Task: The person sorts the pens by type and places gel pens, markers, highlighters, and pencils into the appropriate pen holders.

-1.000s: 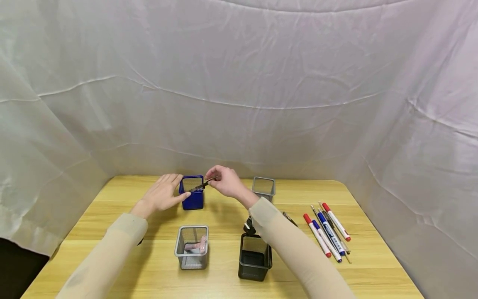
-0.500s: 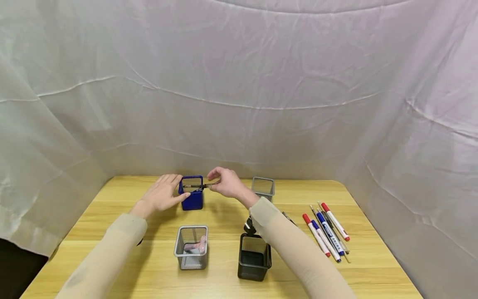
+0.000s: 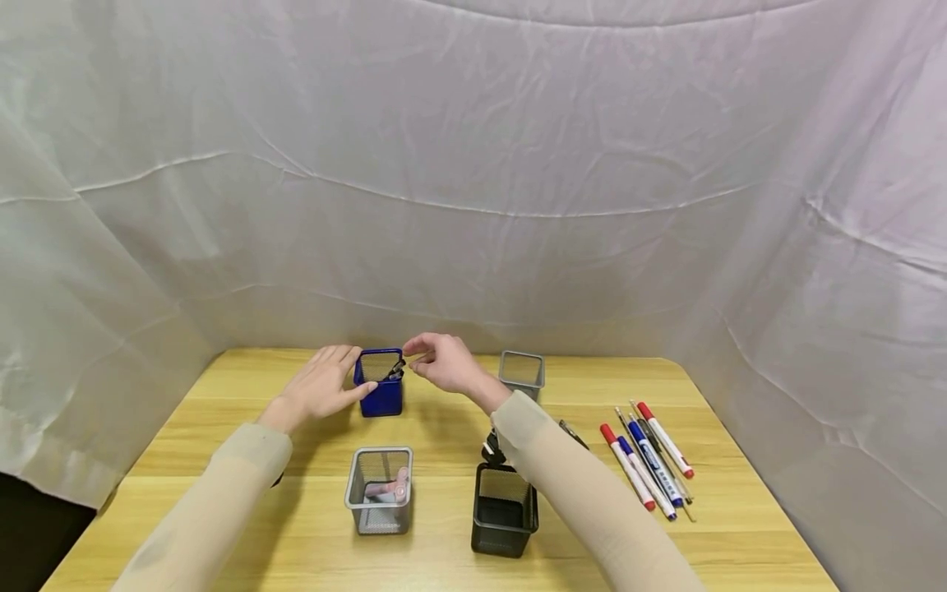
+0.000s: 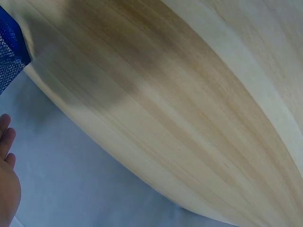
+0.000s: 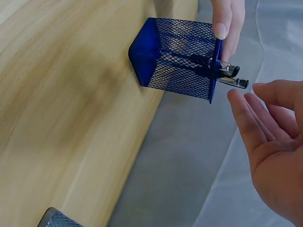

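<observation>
The blue mesh pen holder (image 3: 381,400) stands at the back of the table. Two pens (image 5: 232,71) with clear ends lean inside it, their tops poking over the rim in the right wrist view. My left hand (image 3: 318,386) rests along its left side, fingers extended and thumb at the front rim. In the left wrist view, several fingertips (image 4: 7,139) show below the blue mesh. My right hand (image 3: 447,362) is just right of the holder. Its thumb and index fingertips are spread apart beside the pen ends, with nothing between them.
A silver mesh holder (image 3: 382,520) with pink items inside stands at front, left of a black mesh holder (image 3: 503,538). Behind the black one lies a black object (image 3: 493,450). A grey holder (image 3: 522,372) is at the back; markers and pens (image 3: 647,460) lie at right.
My right hand held a pen slanting over the blue holder's rim. It has dropped in, and the thumb and finger have let go. My left hand has stayed in place.
</observation>
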The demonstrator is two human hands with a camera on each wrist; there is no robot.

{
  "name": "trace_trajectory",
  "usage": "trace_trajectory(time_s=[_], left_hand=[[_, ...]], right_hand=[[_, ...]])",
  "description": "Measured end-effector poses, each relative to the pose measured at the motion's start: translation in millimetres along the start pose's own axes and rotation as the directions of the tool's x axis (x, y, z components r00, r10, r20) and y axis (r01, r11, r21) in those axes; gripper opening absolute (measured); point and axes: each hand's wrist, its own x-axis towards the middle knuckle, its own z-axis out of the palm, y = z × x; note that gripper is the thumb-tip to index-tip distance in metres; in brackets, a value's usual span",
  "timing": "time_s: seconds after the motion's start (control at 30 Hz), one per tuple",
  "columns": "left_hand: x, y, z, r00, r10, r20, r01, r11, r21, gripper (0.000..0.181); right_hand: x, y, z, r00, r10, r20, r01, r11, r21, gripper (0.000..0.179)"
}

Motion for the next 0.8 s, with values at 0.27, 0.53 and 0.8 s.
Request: trace_trajectory(time_s=[0.27, 0.53, 0.8], left_hand=[[0.8, -3.1, -0.2, 1.000, -0.001, 0.010, 0.001, 1.000, -0.004, 0.094], [0.9, -7.5, 0.0, 1.000, 0.005, 0.014, -0.005, 1.000, 0.011, 0.094], [-0.9, -11.1, 0.0, 1.000, 0.002, 0.019, -0.002, 1.000, 0.018, 0.093]], right_hand=[[-2.8, -2, -7, 1.000, -0.011, -0.021, 0.011, 1.000, 0.022, 0.031], [-13.1, -8, -21, 0.998, -0.009, -0.066, 0.015, 0.995, 0.095, 0.033], [-29.4, -11, -40, 0.989, -0.012, -0.150, 0.036, 0.987, 0.159, 0.029]])
